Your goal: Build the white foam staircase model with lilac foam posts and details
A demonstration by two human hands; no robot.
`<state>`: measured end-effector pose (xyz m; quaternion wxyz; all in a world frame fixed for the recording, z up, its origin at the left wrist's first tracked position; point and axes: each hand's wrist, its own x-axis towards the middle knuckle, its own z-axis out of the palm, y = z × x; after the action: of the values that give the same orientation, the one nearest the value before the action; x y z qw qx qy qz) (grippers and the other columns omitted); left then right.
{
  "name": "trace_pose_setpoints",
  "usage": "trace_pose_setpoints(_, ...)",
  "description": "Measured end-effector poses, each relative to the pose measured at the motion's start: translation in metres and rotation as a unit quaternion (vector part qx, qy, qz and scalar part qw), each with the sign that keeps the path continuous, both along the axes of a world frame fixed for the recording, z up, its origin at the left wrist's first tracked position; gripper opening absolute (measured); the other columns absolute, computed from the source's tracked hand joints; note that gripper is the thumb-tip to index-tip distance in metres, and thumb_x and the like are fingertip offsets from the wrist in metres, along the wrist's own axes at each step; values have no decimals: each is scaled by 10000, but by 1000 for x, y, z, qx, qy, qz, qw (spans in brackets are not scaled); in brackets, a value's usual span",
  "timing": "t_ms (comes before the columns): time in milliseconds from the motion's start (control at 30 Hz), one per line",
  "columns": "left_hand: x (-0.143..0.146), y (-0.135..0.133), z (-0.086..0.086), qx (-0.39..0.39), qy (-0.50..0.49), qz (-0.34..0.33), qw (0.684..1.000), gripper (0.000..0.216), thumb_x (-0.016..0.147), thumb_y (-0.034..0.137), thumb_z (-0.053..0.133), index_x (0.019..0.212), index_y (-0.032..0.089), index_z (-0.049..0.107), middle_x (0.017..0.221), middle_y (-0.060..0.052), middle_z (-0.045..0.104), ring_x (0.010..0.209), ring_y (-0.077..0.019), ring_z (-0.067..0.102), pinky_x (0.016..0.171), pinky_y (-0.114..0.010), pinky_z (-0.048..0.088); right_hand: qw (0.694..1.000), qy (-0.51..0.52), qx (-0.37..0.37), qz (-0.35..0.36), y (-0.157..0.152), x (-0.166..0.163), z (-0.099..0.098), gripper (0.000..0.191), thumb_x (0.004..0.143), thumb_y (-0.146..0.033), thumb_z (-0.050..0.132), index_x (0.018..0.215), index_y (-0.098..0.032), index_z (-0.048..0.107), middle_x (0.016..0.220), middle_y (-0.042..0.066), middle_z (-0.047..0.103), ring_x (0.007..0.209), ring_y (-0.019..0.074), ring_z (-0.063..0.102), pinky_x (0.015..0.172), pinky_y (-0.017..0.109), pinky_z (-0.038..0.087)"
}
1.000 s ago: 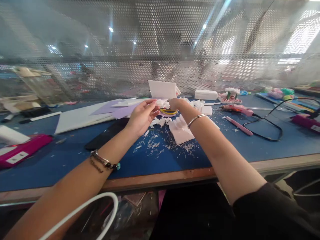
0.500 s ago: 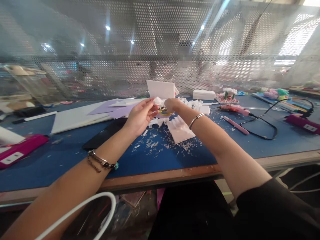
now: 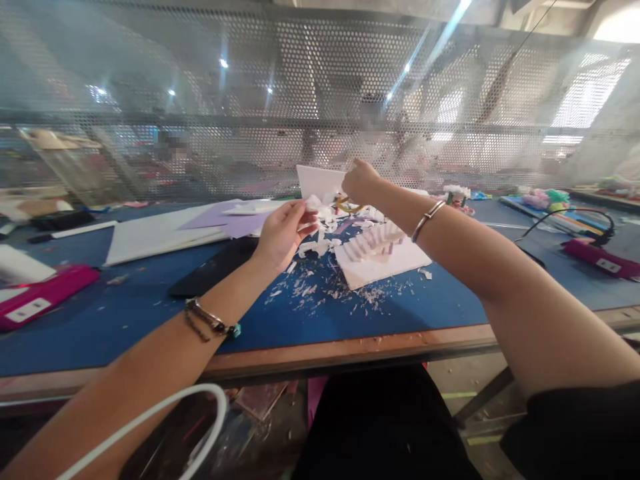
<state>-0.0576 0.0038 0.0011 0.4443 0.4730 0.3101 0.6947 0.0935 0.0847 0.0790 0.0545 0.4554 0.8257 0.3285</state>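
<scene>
My left hand (image 3: 281, 233) pinches a small white foam scrap (image 3: 314, 203) between thumb and fingers, just above the blue table (image 3: 125, 320). My right hand (image 3: 361, 181) is raised higher, closed on a yellow-handled tool (image 3: 345, 206) that looks like scissors; its blades are hidden. Below and between the hands lies a white foam base with a row of small upright ridges (image 3: 377, 250). White shavings (image 3: 320, 290) are scattered in front of it.
White board (image 3: 150, 237), purple paper (image 3: 225, 219) and a black sheet (image 3: 213, 270) lie left of my hands. Pink boxes sit at far left (image 3: 45, 293) and far right (image 3: 600, 259), with a black cable (image 3: 565, 220). A perforated metal screen (image 3: 250, 100) backs the table.
My right hand has lifted up and away from the table with the yellow-handled tool. The ridged foam base is now uncovered. My left hand stays put with the scrap.
</scene>
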Motion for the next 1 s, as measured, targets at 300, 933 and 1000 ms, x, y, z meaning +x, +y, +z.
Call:
trace_pose_setpoints(300,-3,3,1,-3,14,5,1000,61,807,165,550,854,175,587,681,10,598,583,-70,549,585,-190,484,998,9,-63,-9,-9,-4,-3,316,737,-149,598,1041,-101,668,1007,123,652,877,209,621,689,288,487)
trace_pose_setpoints(933,-27,29,-18,183,678,157,694,370,786,209,519,1144,206,612,668,-16,514,553,-142,418,613,-257,339,978,-76,41,191,-27,1,-1,371,827,-177,459,1165,-41,527,1322,151,377,1211,336,316,952,400,339)
trace_pose_setpoints(1000,-28,31,-18,165,672,181,699,214,771,214,529,936,181,660,644,-21,515,541,-142,419,603,-263,336,980,-65,51,180,-27,4,0,390,814,-174,481,1179,-39,501,1321,154,379,1209,323,316,950,385,333)
